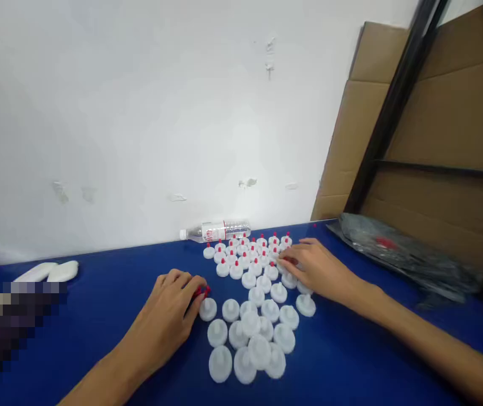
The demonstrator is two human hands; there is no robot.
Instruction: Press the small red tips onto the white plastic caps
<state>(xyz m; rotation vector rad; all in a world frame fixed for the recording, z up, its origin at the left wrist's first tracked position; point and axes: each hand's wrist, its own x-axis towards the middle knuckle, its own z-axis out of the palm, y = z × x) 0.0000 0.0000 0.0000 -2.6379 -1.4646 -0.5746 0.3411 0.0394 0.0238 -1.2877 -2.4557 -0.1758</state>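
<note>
Several white bottle caps [249, 327] stand in rows on a blue table [106, 316]. The farther caps [245, 254] carry small red tips; the nearer ones have bare white nozzles. My left hand [169, 310] rests on the table left of the caps, its fingers curled round small red tips [202, 291] that show at the fingertips. My right hand [313, 268] lies at the right side of the group, its fingers pinched over a cap among the red-tipped ones.
A clear plastic water bottle [218, 231] lies on its side against the white wall. A grey plastic bag [402, 254] with something red inside lies at the right. Cardboard [448, 124] and a black metal frame [393, 107] stand behind it. Two white objects [51, 272] lie far left.
</note>
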